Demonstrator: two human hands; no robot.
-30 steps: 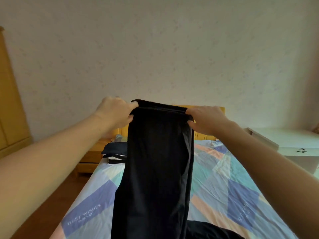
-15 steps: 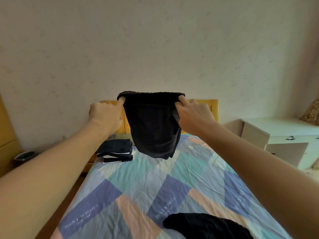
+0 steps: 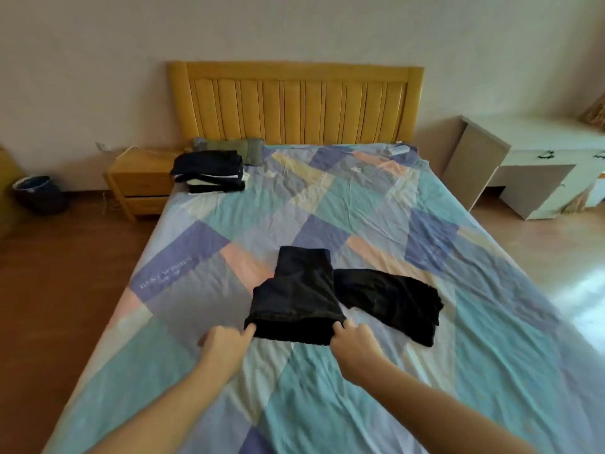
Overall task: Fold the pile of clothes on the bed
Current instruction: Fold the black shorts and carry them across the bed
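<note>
Most of the pile looks done: a folded stack lies far beyond the hands on the bed. Just right of the grip, one dark garment waits. Left hand and right hand pinch the black trousers, held aloft half a second ago, now laid down

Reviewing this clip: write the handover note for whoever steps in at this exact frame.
Left hand and right hand each pinch a near corner of the black garment, which lies half-folded on the bed.
Done: a folded stack sits near the headboard's left end.
Left: finish this fold, then fold the loose black piece lying to its right, and stack both.
</note>
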